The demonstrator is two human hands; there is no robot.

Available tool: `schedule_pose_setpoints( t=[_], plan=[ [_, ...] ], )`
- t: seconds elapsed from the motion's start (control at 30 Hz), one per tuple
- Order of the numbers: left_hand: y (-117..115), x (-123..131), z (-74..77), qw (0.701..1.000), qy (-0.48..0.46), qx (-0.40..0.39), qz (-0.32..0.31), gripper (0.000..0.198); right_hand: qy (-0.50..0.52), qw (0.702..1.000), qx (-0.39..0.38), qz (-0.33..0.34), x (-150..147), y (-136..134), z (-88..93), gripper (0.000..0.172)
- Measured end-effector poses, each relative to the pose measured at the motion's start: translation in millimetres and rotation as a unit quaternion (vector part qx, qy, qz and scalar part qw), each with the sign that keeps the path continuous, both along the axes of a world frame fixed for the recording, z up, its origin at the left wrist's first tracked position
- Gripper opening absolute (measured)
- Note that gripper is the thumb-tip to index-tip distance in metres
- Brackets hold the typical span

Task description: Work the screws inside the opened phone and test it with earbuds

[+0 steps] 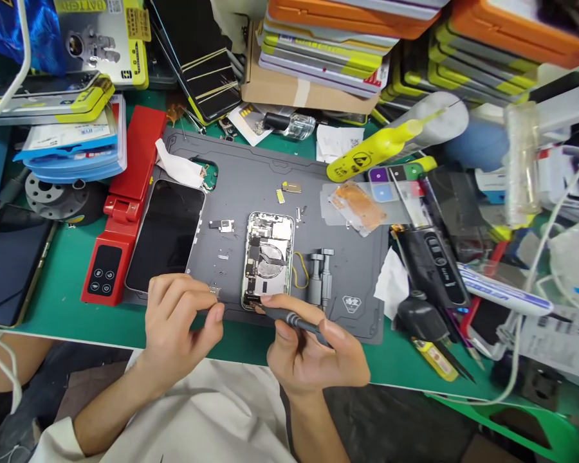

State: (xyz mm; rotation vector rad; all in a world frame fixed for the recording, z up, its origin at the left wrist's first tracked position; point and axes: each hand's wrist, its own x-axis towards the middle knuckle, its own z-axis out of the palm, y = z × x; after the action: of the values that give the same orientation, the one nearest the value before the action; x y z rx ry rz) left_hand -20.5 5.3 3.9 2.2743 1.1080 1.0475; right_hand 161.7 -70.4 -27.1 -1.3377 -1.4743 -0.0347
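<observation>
An opened phone (280, 273) lies on the grey work mat (231, 164) with its inner parts and a round coil showing. My right hand (313, 354) is closed around a dark screwdriver (296, 319), whose front end points at the phone's lower edge. To the phone's left, my left hand (181, 321) has its fingers curled and thumb near the index fingertip; whether anything is pinched there is hidden. Small metal parts (215, 290) lie by those fingertips. A black phone screen (166, 235) rests beyond the left hand, beside a small loose component (226, 226).
A red device with buttons (107, 263) stands left of the mat. Grey screwdrivers (320, 276) and a yellow wire lie right of the phone. A yellow bottle (361, 154), a black tool (434, 267) and paper crowd the right. Stacked boxes (318, 58) line the back.
</observation>
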Motion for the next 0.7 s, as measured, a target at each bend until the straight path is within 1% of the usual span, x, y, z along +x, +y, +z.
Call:
schedule_pose_setpoints(
  t=[0.13,0.27,0.4,0.53,0.63,0.7],
  plan=[
    [-1.2,-0.7,-0.9,1.000,-0.013,-0.003,0.003,0.016,-0.005,1.000,0.002,0.000,1.1,-1.5,-0.6,0.057],
    [-1.9,-1.1,-0.9,1.000,-0.022,-0.007,0.004,0.017,-0.008,1.000,-0.013,0.002,0.3,-3.6,-0.7,0.061],
    [-1.5,-1.6,0.3,1.000,-0.014,-0.012,0.010,0.016,-0.032,0.999,-0.035,0.019,-0.3,-6.6,-2.0,0.047],
    [-1.5,-2.1,0.4,1.000,-0.014,-0.011,0.011,0.015,-0.047,0.998,-0.013,0.039,1.1,-7.9,-3.0,0.058],
    [-1.9,-1.8,-0.3,1.000,-0.017,-0.011,0.008,0.015,-0.038,0.998,0.001,0.054,1.5,-9.0,-2.0,0.055],
    [-1.8,-1.2,-0.6,1.000,-0.018,-0.012,0.005,0.015,-0.044,0.998,0.003,0.050,1.3,-9.8,-1.1,0.063]
  ],
)
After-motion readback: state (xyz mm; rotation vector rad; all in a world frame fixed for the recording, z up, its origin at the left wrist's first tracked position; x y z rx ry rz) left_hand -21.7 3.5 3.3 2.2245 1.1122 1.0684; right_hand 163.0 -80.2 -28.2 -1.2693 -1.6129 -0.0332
